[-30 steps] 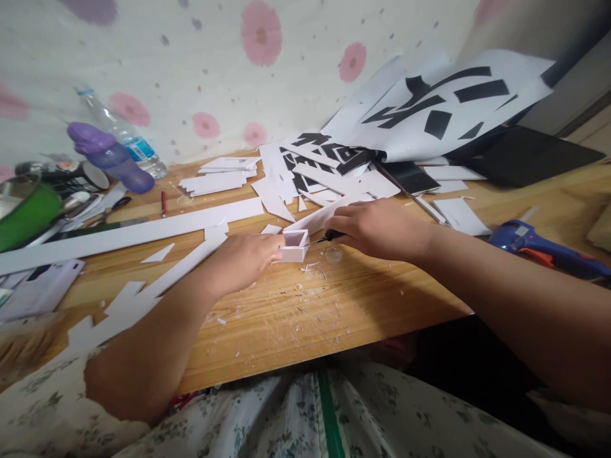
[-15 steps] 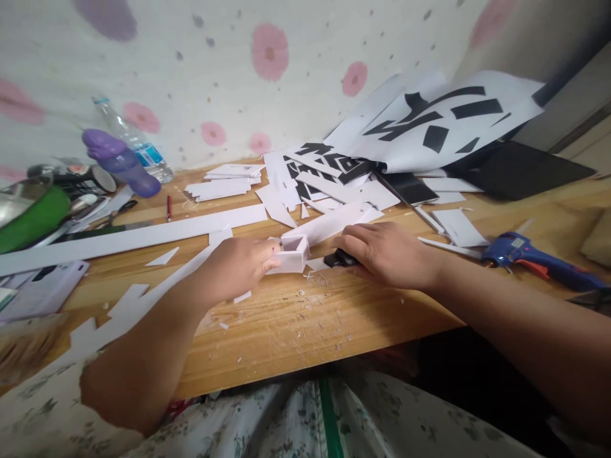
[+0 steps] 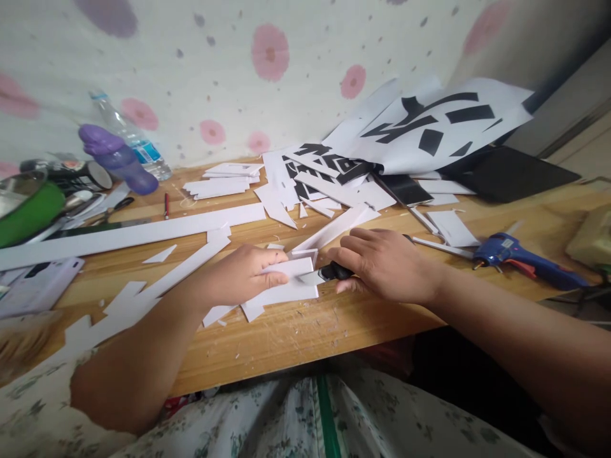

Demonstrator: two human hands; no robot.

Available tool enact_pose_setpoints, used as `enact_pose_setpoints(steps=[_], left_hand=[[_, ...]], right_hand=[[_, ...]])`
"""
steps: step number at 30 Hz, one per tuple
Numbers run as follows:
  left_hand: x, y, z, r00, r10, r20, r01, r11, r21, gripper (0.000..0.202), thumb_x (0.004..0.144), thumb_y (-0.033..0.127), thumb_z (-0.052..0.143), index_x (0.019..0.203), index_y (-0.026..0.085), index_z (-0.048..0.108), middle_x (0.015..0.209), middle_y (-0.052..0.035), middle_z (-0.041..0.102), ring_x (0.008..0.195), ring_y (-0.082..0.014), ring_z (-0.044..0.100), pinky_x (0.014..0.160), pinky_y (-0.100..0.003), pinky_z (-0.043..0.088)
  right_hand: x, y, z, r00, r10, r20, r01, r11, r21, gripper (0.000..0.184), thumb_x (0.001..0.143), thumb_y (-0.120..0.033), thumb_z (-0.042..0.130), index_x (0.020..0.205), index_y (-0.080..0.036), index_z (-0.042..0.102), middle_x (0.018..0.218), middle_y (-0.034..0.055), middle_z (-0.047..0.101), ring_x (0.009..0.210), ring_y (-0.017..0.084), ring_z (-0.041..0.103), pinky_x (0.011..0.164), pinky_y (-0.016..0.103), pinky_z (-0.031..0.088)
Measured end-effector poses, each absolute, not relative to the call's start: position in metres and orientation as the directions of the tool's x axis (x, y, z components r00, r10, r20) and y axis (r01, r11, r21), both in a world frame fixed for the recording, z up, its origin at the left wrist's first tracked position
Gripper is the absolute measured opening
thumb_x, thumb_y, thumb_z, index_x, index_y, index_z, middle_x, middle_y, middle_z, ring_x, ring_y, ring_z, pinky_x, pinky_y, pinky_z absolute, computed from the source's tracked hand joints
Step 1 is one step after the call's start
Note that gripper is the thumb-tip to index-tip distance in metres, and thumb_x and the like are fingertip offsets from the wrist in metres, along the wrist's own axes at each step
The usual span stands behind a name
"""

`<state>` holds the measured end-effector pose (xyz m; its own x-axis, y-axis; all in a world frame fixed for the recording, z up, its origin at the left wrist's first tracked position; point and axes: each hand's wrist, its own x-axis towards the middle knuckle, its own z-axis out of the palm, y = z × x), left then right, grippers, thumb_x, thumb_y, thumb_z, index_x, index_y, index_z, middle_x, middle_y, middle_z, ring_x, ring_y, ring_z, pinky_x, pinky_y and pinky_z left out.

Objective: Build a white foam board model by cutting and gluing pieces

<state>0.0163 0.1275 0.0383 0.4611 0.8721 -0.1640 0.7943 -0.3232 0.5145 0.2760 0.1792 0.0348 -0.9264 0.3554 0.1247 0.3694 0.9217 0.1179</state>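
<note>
I have the small white box near the middle of the tabletop, a little closer to its near edge than its back one. My left hand grips its left part, thumb on the near wall and fingers curled behind, where I can't make out their tips. My right hand is wrapped around the black handle of a cutter; its blade points left at the box's near side, and whether it touches I can't tell. A flat white board piece lies just on the near side of the box.

Just beyond the box I see a longer white strip. Toward the tabletop's right end sits a blue glue gun. Along the back edge, right of centre, black-and-white printed sheets rise in a heap. In the back left corner area stand a purple bottle and a green bowl, with a phone nearer me by the left edge.
</note>
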Motion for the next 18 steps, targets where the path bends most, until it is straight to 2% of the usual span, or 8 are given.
enact_pose_setpoints(steps=[5, 9, 13, 18], left_hand=[[0.020, 0.122, 0.048, 0.465, 0.849, -0.250, 0.762, -0.241, 0.601, 0.028, 0.085, 0.043, 0.046, 0.085, 0.020, 0.062, 0.071, 0.0029, 0.061, 0.061, -0.0129, 0.053, 0.054, -0.023, 0.037], [0.023, 0.120, 0.054, 0.505, 0.820, -0.270, 0.725, -0.233, 0.648, 0.027, 0.081, 0.041, 0.049, 0.072, 0.017, 0.058, 0.065, 0.0032, 0.055, 0.058, -0.0110, 0.050, 0.051, -0.020, 0.034], [0.024, 0.119, 0.055, 0.499, 0.822, -0.277, 0.699, -0.192, 0.689, 0.030, 0.081, 0.044, 0.049, 0.082, 0.017, 0.063, 0.071, 0.0025, 0.058, 0.061, -0.0112, 0.051, 0.055, -0.020, 0.036], [0.022, 0.119, 0.054, 0.520, 0.812, -0.264, 0.664, -0.190, 0.724, 0.032, 0.081, 0.045, 0.051, 0.088, 0.016, 0.064, 0.073, 0.0021, 0.060, 0.062, -0.0113, 0.051, 0.057, -0.020, 0.037]], right_hand=[[0.279, 0.175, 0.040, -0.928, 0.322, 0.186, 0.350, 0.926, 0.140, 0.055, 0.093, -0.057, 0.028, 0.106, -0.015, 0.061, 0.082, 0.0093, 0.062, 0.072, 0.021, 0.050, 0.062, 0.032, 0.029], [0.281, 0.174, 0.043, -0.918, 0.289, 0.272, 0.342, 0.923, 0.175, 0.057, 0.093, -0.058, 0.027, 0.100, -0.013, 0.062, 0.076, 0.0081, 0.061, 0.068, 0.021, 0.048, 0.059, 0.032, 0.028], [0.283, 0.169, 0.045, -0.935, 0.252, 0.250, 0.292, 0.947, 0.136, 0.056, 0.094, -0.056, 0.026, 0.106, -0.014, 0.061, 0.076, 0.0074, 0.061, 0.067, 0.020, 0.048, 0.059, 0.032, 0.029], [0.283, 0.167, 0.046, -0.928, 0.269, 0.257, 0.311, 0.940, 0.139, 0.057, 0.094, -0.055, 0.026, 0.110, -0.014, 0.061, 0.076, 0.0076, 0.060, 0.068, 0.020, 0.048, 0.059, 0.032, 0.030]])
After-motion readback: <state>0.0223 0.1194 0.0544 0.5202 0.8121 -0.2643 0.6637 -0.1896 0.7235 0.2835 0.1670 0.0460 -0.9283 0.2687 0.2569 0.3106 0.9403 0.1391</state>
